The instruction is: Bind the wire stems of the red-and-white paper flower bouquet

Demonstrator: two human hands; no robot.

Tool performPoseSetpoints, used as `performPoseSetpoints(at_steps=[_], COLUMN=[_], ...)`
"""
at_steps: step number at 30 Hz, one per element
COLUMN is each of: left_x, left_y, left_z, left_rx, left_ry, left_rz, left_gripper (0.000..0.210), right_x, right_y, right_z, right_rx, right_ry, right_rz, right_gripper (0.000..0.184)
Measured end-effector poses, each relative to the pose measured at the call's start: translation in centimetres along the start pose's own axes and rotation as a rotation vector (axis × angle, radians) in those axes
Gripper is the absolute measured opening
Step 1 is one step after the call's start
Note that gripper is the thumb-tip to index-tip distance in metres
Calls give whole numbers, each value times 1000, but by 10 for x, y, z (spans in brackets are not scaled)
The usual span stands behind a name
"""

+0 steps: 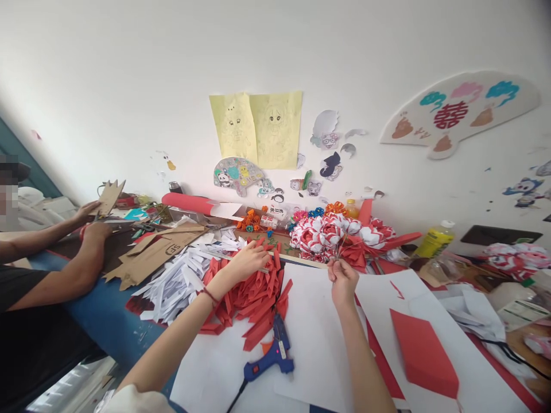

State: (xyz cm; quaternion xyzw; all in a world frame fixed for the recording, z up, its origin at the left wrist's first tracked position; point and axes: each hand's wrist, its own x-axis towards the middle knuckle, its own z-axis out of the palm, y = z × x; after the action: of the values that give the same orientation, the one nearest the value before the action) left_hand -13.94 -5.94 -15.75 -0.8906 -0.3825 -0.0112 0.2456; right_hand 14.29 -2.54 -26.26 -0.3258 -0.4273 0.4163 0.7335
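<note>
My left hand [250, 259] lies over the pile of folded red paper strips [253, 295], its fingers curled down at the far edge. What lies under those fingertips is hidden. My right hand [343, 280] is closed in a pinch on thin pale stems, just in front of the red-and-white paper flowers [318, 235]. Between my arms a blue glue gun [269, 355] rests on white paper [310, 321], its nozzle toward the red strips and its cord running to the front edge. White paper strips [176, 281] are heaped left of the red ones.
A co-worker's hands [92, 223] at the left hold scissors and a jagged cardboard piece [111, 198]. Cut cardboard [159, 252] lies nearby. A red paper roll [193, 203] stretches along the back. At the right are red paper [424, 353] and a yellow bottle [434, 238].
</note>
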Motion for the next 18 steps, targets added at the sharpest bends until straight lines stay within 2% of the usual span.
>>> performPoseSetpoints(at_steps=[10,15,18], left_x=[-2,-7,-8], left_y=[-7,-13,-7], left_z=[-7,-18,-26], left_rx=[34,44,10], left_ry=[39,61,122], left_rz=[0,7,-7], left_gripper=[13,17,24], right_x=[3,3,3], right_y=[-4,-5,-7], right_z=[-5,-3,-2], right_rx=[34,66,93], right_ry=[78,75,62], right_rz=[-26,-13,-9], right_gripper=[31,30,31])
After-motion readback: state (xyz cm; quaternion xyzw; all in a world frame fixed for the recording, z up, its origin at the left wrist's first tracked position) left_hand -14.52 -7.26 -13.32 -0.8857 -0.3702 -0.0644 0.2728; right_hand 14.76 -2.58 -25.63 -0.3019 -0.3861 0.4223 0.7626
